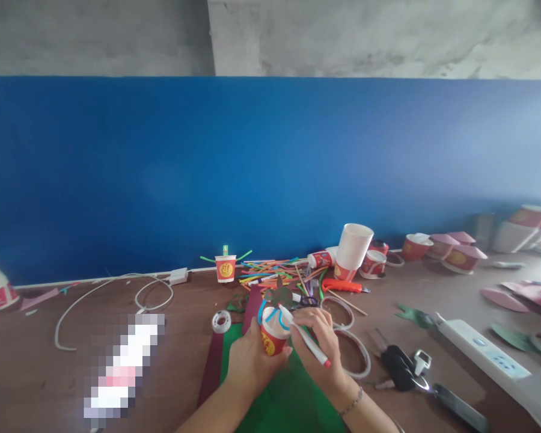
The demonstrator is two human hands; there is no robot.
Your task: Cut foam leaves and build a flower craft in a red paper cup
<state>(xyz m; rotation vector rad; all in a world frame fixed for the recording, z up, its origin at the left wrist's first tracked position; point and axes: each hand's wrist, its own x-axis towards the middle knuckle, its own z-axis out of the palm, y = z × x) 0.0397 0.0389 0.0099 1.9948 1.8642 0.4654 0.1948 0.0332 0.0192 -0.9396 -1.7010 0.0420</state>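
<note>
A small red-and-white paper cup with a yellow emblem is gripped in my left hand. Blue curved strips lie against the cup's white part, and a dark leaf-like cutout shows just beyond it. My right hand is closed around a white marker with a red end. The marker's tip points at the cup near the blue strips; whether it touches is too small to tell. Green paper and a maroon strip lie under my hands.
Colourful sticks are piled behind the cup, beside a cup with green arms. Stacked white cups, an orange utility knife, tape rolls, keys and a power strip lie around. A blue panel stands behind.
</note>
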